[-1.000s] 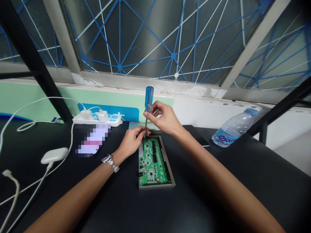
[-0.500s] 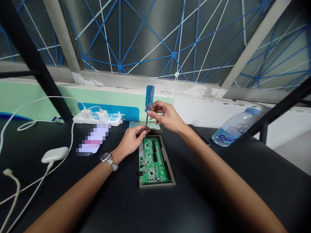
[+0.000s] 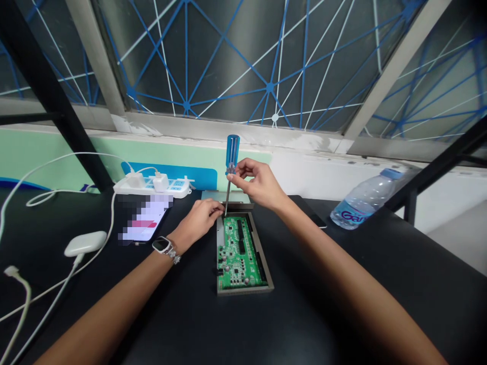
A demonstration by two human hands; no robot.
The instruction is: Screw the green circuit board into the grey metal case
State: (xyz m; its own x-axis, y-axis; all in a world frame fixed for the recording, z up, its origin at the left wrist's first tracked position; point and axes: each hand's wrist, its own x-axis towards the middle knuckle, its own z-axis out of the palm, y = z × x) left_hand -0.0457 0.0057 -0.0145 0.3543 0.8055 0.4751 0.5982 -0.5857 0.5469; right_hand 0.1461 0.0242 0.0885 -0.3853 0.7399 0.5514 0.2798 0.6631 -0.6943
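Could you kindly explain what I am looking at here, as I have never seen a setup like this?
Of course. There is no robot: these are a person's own bare hands, seen by one camera worn on the head, looking forward and down.

The right hand holds a blue-handled screwdriver upright, its shaft pointing down at the far left corner of a green circuit board in a shallow metal case. The left hand is at that same corner; whether it grips anything is hard to tell.

All this is on a black table. To the left lie a lit phone, a power strip and a small white case by some cables; to the right is a water bottle.
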